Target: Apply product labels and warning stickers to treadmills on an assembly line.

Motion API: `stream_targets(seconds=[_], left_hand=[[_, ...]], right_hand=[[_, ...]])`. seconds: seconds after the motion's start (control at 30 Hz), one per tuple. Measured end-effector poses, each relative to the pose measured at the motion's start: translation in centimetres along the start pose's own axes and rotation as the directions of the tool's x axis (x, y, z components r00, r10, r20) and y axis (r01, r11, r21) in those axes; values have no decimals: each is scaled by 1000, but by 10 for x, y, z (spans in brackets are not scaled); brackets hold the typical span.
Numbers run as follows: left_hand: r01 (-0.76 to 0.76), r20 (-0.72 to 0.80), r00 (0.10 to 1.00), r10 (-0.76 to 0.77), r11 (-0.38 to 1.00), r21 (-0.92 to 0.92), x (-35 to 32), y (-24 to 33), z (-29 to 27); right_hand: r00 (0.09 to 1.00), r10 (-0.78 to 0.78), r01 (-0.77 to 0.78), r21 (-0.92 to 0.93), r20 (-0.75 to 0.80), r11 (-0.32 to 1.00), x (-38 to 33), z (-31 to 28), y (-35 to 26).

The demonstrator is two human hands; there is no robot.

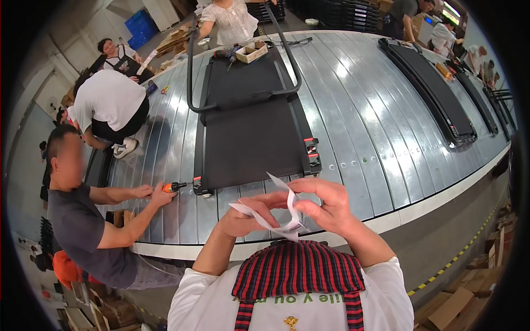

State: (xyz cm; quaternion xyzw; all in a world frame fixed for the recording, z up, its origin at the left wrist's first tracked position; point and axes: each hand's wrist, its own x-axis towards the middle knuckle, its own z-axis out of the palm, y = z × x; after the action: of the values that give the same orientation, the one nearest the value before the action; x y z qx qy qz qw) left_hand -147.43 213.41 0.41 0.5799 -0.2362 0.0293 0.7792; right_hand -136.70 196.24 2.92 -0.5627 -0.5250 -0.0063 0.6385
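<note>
White paper strip [276, 212] is pinched between both hands just in front of the black treadmill [251, 127]. Left hand [243, 218] and right hand [326, 207] each close fingers on it, below the treadmill's near end.

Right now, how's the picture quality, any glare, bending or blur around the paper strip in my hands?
Head view: the fisheye bends the metal conveyor edges toward a dark rim; soft glare streaks its slats beside the black treadmill. The white paper strip, pinched between left hand and right hand, is sharp. A co-worker's face at left is blurred, and the far corners go dim.
</note>
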Motion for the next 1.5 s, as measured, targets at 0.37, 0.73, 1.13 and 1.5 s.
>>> stream_targets(seconds=[0.37,0.73,1.13,1.5], left_hand=[[161,-162,968,-193,968,-195,-17,13,7],[248,-73,960,-271,941,-232,-43,12,-8],[144,-797,551,-247,969,-201,-40,10,-25],[180,-813,546,-201,976,-120,-15,-10,-43]], right_hand=[[966,234,-257,293,110,921,1,13,7],[931,158,-281,368,329,887,12,16,19],[757,610,-399,574,-235,715,23,18,49],[925,-267,365,-429,272,826,28,90,31]])
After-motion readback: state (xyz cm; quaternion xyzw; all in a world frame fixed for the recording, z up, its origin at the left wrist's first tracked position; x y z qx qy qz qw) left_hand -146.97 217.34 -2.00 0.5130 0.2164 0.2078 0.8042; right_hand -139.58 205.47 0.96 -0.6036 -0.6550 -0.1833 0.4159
